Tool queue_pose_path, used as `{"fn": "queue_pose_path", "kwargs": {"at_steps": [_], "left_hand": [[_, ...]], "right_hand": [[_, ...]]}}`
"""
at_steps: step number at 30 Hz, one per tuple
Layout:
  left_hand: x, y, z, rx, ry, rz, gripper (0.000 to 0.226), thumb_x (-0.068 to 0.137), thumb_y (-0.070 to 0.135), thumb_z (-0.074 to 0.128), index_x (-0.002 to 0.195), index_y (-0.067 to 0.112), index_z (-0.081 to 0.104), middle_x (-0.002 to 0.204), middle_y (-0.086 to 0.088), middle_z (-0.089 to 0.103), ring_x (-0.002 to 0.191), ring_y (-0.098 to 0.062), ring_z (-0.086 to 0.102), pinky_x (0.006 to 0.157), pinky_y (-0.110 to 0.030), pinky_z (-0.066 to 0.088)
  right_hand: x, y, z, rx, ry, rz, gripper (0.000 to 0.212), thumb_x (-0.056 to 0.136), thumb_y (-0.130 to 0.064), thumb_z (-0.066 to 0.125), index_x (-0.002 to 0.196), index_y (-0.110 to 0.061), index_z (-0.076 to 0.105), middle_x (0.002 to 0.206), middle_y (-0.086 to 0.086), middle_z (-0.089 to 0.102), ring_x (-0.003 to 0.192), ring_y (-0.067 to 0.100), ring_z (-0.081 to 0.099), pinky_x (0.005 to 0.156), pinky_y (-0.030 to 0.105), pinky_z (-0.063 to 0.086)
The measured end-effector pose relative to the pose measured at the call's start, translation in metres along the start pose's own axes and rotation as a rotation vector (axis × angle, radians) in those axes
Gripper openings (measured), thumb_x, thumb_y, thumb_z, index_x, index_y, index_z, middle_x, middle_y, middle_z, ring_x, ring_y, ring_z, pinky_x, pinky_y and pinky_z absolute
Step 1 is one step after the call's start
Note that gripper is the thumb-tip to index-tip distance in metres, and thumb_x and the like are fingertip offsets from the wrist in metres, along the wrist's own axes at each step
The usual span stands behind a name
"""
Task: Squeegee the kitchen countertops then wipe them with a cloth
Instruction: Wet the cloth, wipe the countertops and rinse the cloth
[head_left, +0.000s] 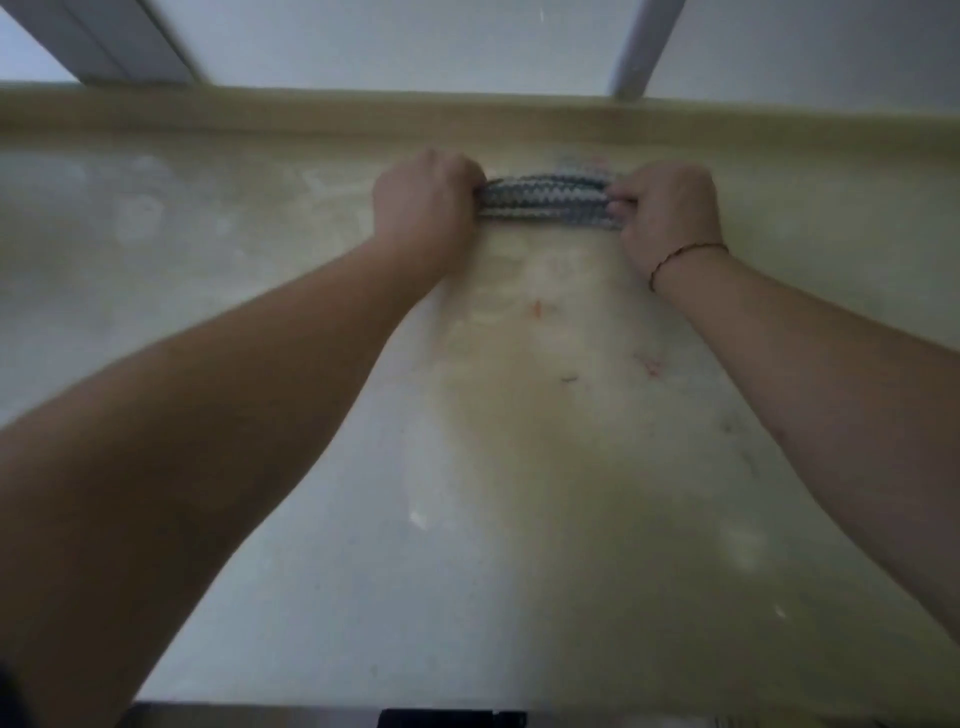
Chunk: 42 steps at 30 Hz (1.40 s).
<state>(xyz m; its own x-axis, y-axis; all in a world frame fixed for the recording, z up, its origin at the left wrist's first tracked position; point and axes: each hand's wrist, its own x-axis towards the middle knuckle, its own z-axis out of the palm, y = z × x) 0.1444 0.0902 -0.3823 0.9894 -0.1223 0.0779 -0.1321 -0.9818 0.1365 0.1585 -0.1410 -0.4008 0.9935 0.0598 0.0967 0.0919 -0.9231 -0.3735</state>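
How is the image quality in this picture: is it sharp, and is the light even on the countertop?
Head view: soft and slightly blurred throughout, so the cloth gripped by the left hand and right hand shows little weave detail; dim light, the countertop yellowish in the middle and greyer toward the left; wide-angle bending curves the back edge.

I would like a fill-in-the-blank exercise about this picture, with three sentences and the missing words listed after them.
1. Both hands grip the two ends of a folded ____, which is striped blue and white.
2. The cloth lies on the countertop near its ____ edge.
3. A thin bracelet sits on the ____ wrist.

The left hand and right hand are the grippers here.

Missing words: cloth; far; right
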Motion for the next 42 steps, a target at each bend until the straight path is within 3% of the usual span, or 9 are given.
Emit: {"fn": "queue_pose_path", "kwargs": {"at_steps": [4, 8, 18, 20, 26, 29, 34, 38, 42], "left_hand": [[-0.085, 0.005, -0.002, -0.082, -0.047, 0.001, 0.026, 0.085, 0.023, 0.053, 0.105, 0.026, 0.070, 0.100, -0.007, 0.069, 0.093, -0.033, 0.063, 0.070, -0.033, 0.048], [-0.196, 0.019, -0.014, -0.177, -0.041, 0.058, 0.025, 0.081, 0.024, 0.056, 0.101, 0.025, 0.071, 0.099, 0.001, 0.071, 0.090, -0.028, 0.066, 0.066, -0.031, 0.050], [-0.377, 0.048, -0.041, -0.212, -0.114, 0.166, 0.031, 0.057, 0.006, 0.075, 0.083, 0.023, 0.075, 0.077, 0.012, 0.068, 0.047, -0.016, 0.061, 0.036, -0.020, 0.042], [-0.381, 0.047, -0.042, -0.151, -0.111, 0.220, 0.041, 0.047, 0.002, 0.079, 0.082, 0.021, 0.074, 0.077, 0.010, 0.068, 0.045, -0.016, 0.059, 0.035, -0.019, 0.038], [-0.384, 0.026, -0.041, -0.131, -0.051, 0.336, 0.036, 0.057, -0.001, 0.052, 0.085, 0.012, 0.071, 0.077, -0.001, 0.064, 0.052, -0.021, 0.058, 0.042, -0.023, 0.041], [-0.394, -0.023, -0.047, -0.133, -0.053, 0.287, 0.036, 0.059, 0.001, 0.052, 0.088, 0.012, 0.070, 0.082, -0.002, 0.062, 0.055, -0.022, 0.058, 0.043, -0.024, 0.040], [-0.395, -0.093, -0.064, -0.118, -0.064, 0.239, 0.030, 0.069, 0.009, 0.047, 0.089, 0.015, 0.068, 0.078, -0.002, 0.053, 0.053, -0.023, 0.053, 0.039, -0.028, 0.039], [-0.371, -0.104, -0.063, -0.096, -0.039, 0.217, 0.021, 0.064, 0.015, 0.053, 0.080, 0.018, 0.066, 0.072, -0.001, 0.050, 0.049, -0.022, 0.051, 0.032, -0.030, 0.037], [-0.288, -0.131, -0.057, -0.065, 0.034, 0.108, 0.023, 0.066, 0.019, 0.052, 0.085, 0.020, 0.065, 0.075, -0.003, 0.053, 0.049, -0.027, 0.055, 0.035, -0.027, 0.036]], "right_hand": [[-0.081, -0.004, -0.011, 0.045, -0.082, -0.064, 0.022, 0.087, -0.008, 0.066, 0.106, 0.000, 0.073, 0.105, 0.021, 0.070, 0.099, 0.035, 0.064, 0.082, 0.025, 0.042], [-0.192, -0.010, -0.018, 0.149, -0.002, -0.237, 0.009, 0.068, 0.002, 0.072, 0.076, 0.001, 0.077, 0.074, 0.019, 0.071, 0.066, 0.036, 0.067, 0.066, 0.036, 0.056], [-0.391, -0.012, -0.039, 0.259, -0.088, -0.279, 0.026, 0.063, 0.015, 0.076, 0.079, -0.006, 0.077, 0.075, 0.002, 0.068, 0.075, 0.010, 0.046, 0.066, 0.014, 0.037], [-0.398, -0.012, -0.040, 0.252, -0.082, -0.269, 0.030, 0.061, 0.018, 0.079, 0.079, -0.006, 0.077, 0.075, 0.002, 0.067, 0.076, 0.008, 0.044, 0.066, 0.014, 0.038], [-0.404, -0.034, -0.030, 0.228, 0.027, -0.210, 0.029, 0.063, 0.020, 0.076, 0.081, -0.002, 0.075, 0.077, 0.003, 0.062, 0.079, 0.011, 0.044, 0.068, 0.018, 0.042], [-0.398, -0.082, -0.012, 0.258, 0.011, -0.294, 0.019, 0.071, 0.014, 0.071, 0.081, -0.002, 0.073, 0.077, 0.002, 0.060, 0.079, 0.009, 0.042, 0.070, 0.011, 0.036], [-0.386, -0.144, 0.021, 0.299, -0.029, -0.325, 0.013, 0.077, 0.008, 0.062, 0.082, -0.001, 0.070, 0.082, 0.000, 0.056, 0.078, 0.015, 0.045, 0.063, 0.029, 0.047], [-0.360, -0.149, 0.026, 0.329, -0.011, -0.335, 0.036, 0.101, -0.017, 0.042, 0.087, -0.003, 0.072, 0.090, 0.001, 0.058, 0.078, 0.019, 0.054, 0.061, 0.032, 0.053], [-0.265, -0.165, 0.046, 0.348, 0.083, -0.195, 0.017, 0.085, -0.003, 0.058, 0.088, -0.003, 0.075, 0.093, 0.001, 0.059, 0.081, 0.019, 0.057, 0.066, 0.033, 0.056]]}}
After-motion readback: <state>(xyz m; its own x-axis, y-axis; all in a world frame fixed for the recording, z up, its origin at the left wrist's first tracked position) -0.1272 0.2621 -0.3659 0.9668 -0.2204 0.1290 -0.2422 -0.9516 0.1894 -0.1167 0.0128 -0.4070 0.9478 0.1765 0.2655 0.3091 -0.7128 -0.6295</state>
